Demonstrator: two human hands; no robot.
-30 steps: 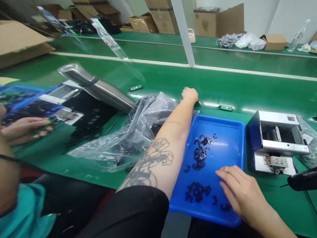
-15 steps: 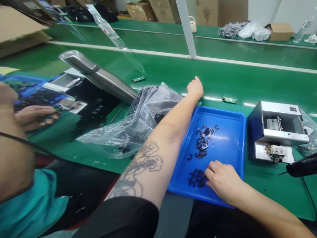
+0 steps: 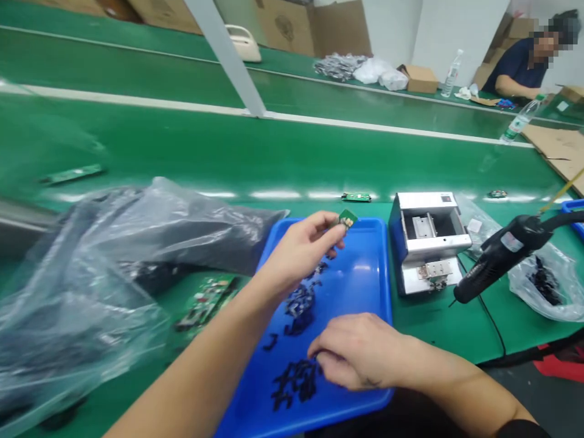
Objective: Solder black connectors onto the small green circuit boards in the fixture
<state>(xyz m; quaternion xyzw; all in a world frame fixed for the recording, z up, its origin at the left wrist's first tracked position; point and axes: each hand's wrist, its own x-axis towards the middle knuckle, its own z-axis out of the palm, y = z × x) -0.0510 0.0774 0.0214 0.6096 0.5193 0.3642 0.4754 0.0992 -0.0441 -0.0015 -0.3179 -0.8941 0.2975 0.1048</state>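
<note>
Pinched between the thumb and fingers of my left hand is a small green circuit board, raised over the far end of a blue tray. Low over the tray's near part is my right hand, fingers curled and fingertips at the edge of a pile of small black plastic parts. Whether a part is between those fingertips is hidden. A second heap of black parts lies farther up the tray, partly behind my left hand.
Right of the tray stands a silver-and-black machine, with a black electric screwdriver hanging beside it. A plastic bag and circuit boards lie to the left. Another board rests beyond the tray. A person sits across the bench.
My left hand has come back from beyond the tray and now holds the circuit board. My right hand stays by the near pile. The view has turned right.
</note>
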